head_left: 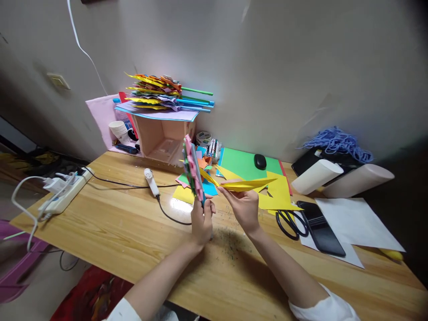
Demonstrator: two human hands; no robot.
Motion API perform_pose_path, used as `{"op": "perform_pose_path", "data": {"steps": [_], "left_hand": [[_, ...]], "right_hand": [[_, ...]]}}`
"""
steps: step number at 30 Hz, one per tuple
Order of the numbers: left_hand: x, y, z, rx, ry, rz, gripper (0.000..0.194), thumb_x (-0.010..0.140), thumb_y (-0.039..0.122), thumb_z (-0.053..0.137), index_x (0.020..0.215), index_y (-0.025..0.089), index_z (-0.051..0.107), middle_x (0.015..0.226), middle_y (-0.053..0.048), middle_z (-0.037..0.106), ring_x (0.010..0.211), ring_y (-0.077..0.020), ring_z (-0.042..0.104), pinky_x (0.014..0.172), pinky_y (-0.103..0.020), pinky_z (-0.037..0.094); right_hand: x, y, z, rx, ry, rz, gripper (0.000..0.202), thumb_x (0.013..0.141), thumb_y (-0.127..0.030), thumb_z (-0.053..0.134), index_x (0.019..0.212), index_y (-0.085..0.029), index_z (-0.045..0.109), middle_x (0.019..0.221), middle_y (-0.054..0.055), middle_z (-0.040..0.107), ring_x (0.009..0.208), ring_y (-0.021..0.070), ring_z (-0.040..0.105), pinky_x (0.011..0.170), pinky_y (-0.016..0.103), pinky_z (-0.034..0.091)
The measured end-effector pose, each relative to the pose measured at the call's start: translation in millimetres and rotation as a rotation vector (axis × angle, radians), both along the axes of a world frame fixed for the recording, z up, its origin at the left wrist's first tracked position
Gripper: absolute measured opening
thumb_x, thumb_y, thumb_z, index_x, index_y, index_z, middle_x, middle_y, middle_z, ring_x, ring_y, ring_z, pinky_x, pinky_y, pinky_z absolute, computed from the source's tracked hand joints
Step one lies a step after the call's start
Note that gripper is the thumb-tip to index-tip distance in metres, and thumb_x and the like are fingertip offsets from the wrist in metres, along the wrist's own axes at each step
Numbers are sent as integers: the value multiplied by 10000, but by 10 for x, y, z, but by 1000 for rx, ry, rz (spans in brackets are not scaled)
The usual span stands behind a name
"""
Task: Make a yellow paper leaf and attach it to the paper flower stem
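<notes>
My left hand (202, 220) is wrapped round the lower end of a layered paper flower (193, 169) in pink, green and blue, seen nearly edge-on and held above the table. In my right hand (245, 207), thumb and fingers pinch a folded yellow paper piece (247, 184). Its narrow left end reaches close to the flower; whether the two touch I cannot tell. Under and behind the right hand lie cut yellow sheets (281, 196). Black-handled scissors (292, 224) rest to the right of that hand.
A pink box (160, 140) at the back carries stacked paper flowers (157, 93) with rolled stems. A hot glue gun (151, 182) trails its cord at left, near a power strip (67, 194). At right are a phone (320, 227), white rolls (317, 175) and blue yarn (337, 142).
</notes>
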State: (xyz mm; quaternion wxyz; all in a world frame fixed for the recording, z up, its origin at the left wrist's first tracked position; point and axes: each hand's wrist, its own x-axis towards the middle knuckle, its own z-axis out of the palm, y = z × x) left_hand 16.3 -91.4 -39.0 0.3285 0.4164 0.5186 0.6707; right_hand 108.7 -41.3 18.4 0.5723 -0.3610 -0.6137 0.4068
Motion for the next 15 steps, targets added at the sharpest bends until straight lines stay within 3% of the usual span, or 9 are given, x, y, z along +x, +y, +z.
{"op": "perform_pose_path", "data": {"steps": [5, 9, 15], "left_hand": [[-21, -14, 16, 62, 110, 20, 189, 881, 357, 413, 925, 187, 483, 618, 35, 497, 569, -97, 484, 605, -217, 388], [-33, -18, 29, 48, 118, 22, 231, 881, 367, 412, 978, 178, 503, 622, 27, 510, 555, -92, 484, 599, -210, 395], [-49, -8, 48, -6, 197, 29, 236, 882, 352, 415, 999, 181, 529, 648, 12, 538, 544, -85, 477, 570, -197, 388]], "right_hand": [[-30, -8, 44, -213, 91, 95, 171, 654, -300, 705, 750, -159, 687, 769, 32, 702, 745, 201, 650, 710, 325, 538], [-17, 64, -26, -383, 177, 166, 232, 618, -336, 725, 747, -150, 672, 754, 34, 690, 770, 195, 644, 742, 332, 528], [-23, 139, -160, -433, 199, 197, 209, 648, -347, 707, 735, -167, 646, 704, 22, 655, 718, 152, 615, 732, 295, 502]]}}
